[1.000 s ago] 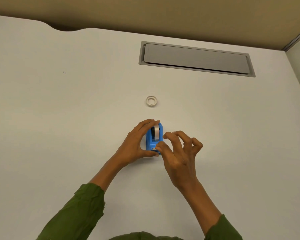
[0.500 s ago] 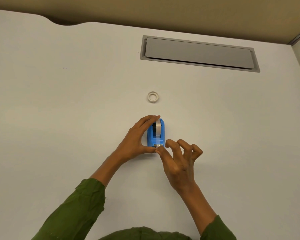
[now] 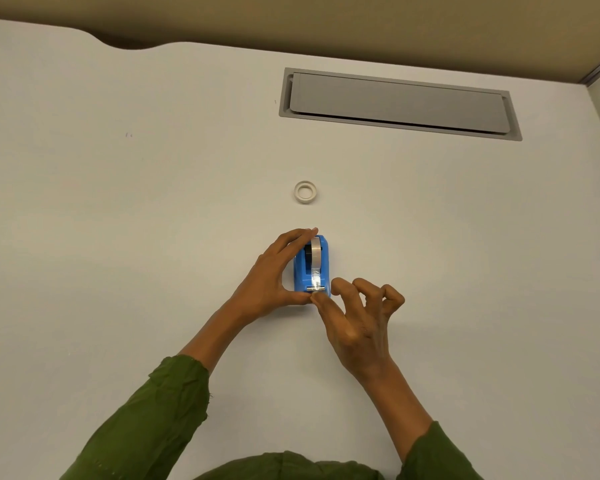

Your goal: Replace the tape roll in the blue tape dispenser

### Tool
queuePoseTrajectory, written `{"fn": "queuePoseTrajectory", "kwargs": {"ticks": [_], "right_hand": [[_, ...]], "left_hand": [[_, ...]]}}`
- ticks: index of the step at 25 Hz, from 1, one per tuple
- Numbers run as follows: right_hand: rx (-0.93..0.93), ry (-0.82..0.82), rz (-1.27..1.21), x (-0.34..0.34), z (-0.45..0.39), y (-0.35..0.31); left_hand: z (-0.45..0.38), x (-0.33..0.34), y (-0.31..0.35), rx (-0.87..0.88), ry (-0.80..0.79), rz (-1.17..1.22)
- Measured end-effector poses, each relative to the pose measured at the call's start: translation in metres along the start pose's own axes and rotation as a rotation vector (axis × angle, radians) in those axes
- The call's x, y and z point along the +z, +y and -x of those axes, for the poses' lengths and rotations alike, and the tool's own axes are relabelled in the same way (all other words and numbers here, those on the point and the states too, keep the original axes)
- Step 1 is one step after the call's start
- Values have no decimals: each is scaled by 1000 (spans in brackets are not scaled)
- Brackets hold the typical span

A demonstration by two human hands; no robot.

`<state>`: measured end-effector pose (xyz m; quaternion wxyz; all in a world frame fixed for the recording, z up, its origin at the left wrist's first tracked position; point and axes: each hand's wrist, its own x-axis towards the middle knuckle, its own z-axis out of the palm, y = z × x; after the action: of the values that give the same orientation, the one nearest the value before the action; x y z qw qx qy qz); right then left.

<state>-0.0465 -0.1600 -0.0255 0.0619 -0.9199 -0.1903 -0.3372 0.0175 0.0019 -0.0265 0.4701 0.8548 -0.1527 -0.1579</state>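
The blue tape dispenser [image 3: 323,268] stands on the white table [image 3: 118,237] with a clear tape roll [image 3: 315,252] seated in it. A strip of tape runs down to the metal cutter [image 3: 316,288] at the near end. My left hand [image 3: 274,275] grips the dispenser from its left side, fingers over the top and thumb at the near end. My right hand [image 3: 357,317] presses its thumb on the tape end at the cutter, with the other fingers curled beside the dispenser. A small white tape ring [image 3: 305,192] lies flat beyond the dispenser.
A grey cable hatch [image 3: 399,103] is set into the table at the back right. The table's back edge has a curved notch [image 3: 125,43] at the far left. A partition wall rises at the right edge.
My right hand has drawn the tape strip from the roll down to the cutter and now presses it there. My left hand has kept its hold on the dispenser.
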Motion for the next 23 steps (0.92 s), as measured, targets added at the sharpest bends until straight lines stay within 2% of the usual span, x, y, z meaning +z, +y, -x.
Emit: {"fn": "queuePoseTrajectory", "kwargs": {"ticks": [7,11,17,23], "right_hand": [[-22,-14,-10,2,5,2],[14,-89,-3,3,8,-2],[336,-111,-219,-10,18,5],[661,-243,-566,-27,10,21]], "left_hand": [[0,0,1,-3,3,-5],[1,-1,1,1,-1,-34],[6,2,4,-91,-8,-20],[12,-3,11,-107,17,-40]]}}
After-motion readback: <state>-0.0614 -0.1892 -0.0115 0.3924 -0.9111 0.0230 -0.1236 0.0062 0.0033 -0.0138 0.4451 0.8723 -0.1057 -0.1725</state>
